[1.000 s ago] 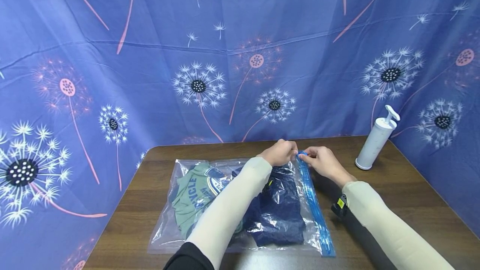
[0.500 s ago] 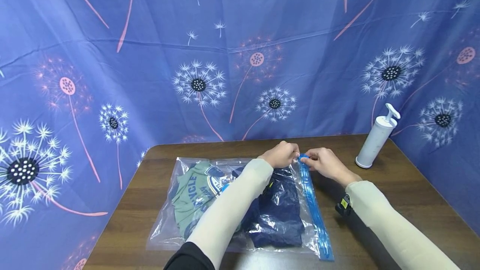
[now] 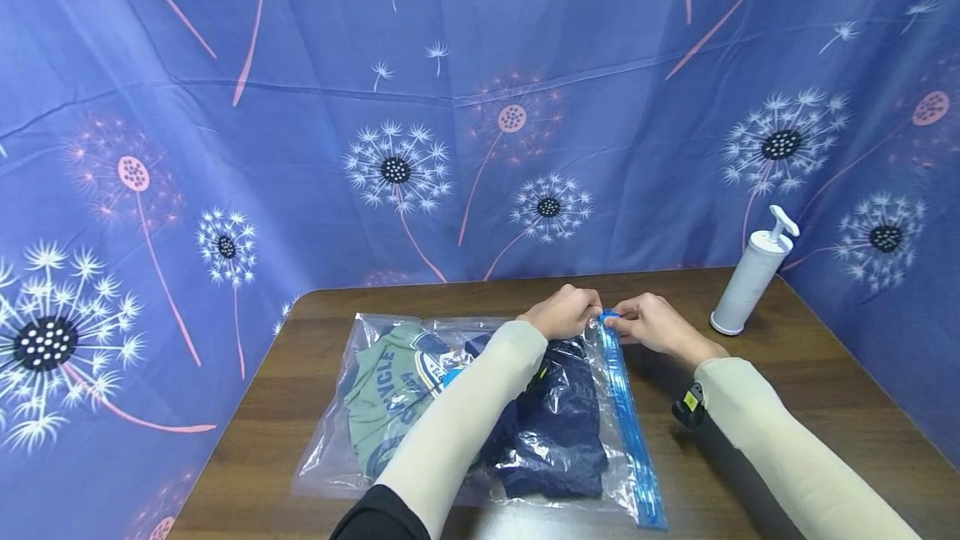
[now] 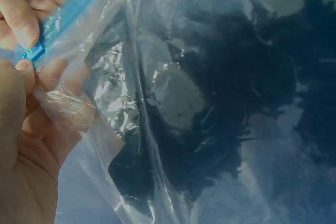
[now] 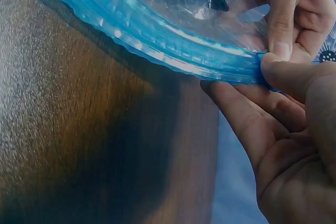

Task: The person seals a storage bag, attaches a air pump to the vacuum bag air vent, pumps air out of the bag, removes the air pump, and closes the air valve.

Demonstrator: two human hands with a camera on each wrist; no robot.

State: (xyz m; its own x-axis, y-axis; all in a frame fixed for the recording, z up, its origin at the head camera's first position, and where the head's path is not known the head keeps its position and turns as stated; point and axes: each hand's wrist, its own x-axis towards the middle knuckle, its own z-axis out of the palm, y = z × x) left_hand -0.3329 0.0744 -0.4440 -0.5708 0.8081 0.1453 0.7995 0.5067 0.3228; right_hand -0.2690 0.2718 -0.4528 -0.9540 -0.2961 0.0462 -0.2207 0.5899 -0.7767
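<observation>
A blue dandelion-print cloth (image 3: 225,107) is filling the upper two thirds of the head view, hanging behind and beside a dark wooden table (image 3: 825,390) that is taking up the lower part. Lying flat across the lower centre of the table is a clear plastic storage bag (image 3: 330,448), with a green printed shirt (image 3: 382,390) sitting in its left half and a dark navy garment (image 3: 558,440) in its right half; both are fully inside. A blue zip strip (image 3: 630,432) is running along the bag's right edge, from the far corner at centre frame down to the bottom edge.

At that far corner the two hands are meeting. The left hand (image 3: 564,312) is pinching the corner of the bag, fingers curled over the plastic, as the left wrist view is showing at its upper left. The right hand (image 3: 651,323) is pinching the end of the zip strip between thumb and fingers, at the right of the right wrist view.

Judging by this, the packing is looking done and the sealing is only beginning; whether the strip below is already pressed closed, I cannot tell. A white hand pump (image 3: 752,277) is standing upright at the right of the frame, well apart from the bag and untouched.
</observation>
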